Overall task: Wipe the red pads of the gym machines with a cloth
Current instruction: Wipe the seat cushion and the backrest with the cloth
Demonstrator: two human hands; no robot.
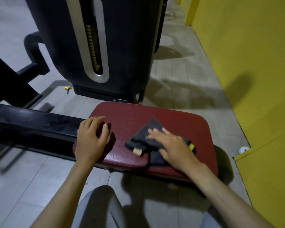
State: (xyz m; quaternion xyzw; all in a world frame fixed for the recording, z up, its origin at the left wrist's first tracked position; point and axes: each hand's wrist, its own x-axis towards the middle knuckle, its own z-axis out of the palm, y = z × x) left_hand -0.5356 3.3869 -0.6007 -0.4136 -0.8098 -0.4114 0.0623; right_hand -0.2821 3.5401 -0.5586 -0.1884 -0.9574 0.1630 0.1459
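Nearest me, the person's knees in grey trousers [102, 209] crowd the seat. The right hand [173, 145] lies flat with spread fingers, pressing the dark cloth [146, 137] onto the middle of the red pad [138, 116]; it looks blurred, so I judge a wipe is under way. The left hand [90, 139] rests open at the pad's left edge, holding nothing, well apart from the right. Pale specks show on the pad between the hands, so that stretch seems unwiped. Beyond, the black weight stack [95, 46] stands on the floor beside a yellow wall [253, 63]. No other red pads show, so I cannot tell how many remain.
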